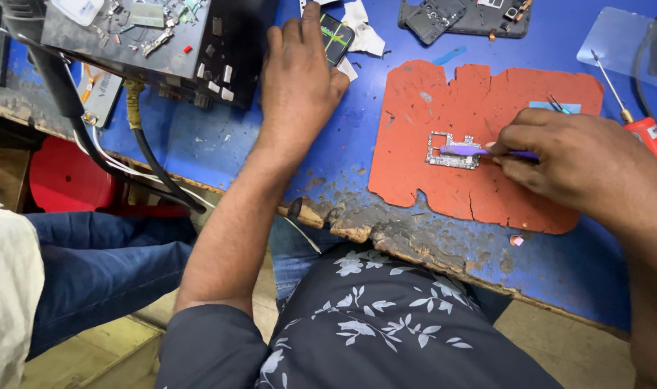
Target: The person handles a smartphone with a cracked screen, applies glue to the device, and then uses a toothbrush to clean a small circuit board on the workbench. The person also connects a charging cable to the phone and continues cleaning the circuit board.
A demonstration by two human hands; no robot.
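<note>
The blue surface carries everything, its near edge chipped and worn. The red work mat is my landmark. Left of the mat and toward the far edge sits a dark equipment box strewn with small parts, with thick cables hanging off the near edge below it. Beyond the mat lies an opened phone shell, and to the mat's right a red-handled screwdriver.

My left hand rests flat left of the mat, fingers spread, fingertips on a small dark phone beside white scraps of paper.

On the middle of the mat lies the small circuit board. My right hand pinches a purple tool, its tip on the board. I judge light, steady pressure works best here, wrist braced on the mat so the board does not slide. A pair of tweezers lies just past my knuckles, close enough to knock.
</note>
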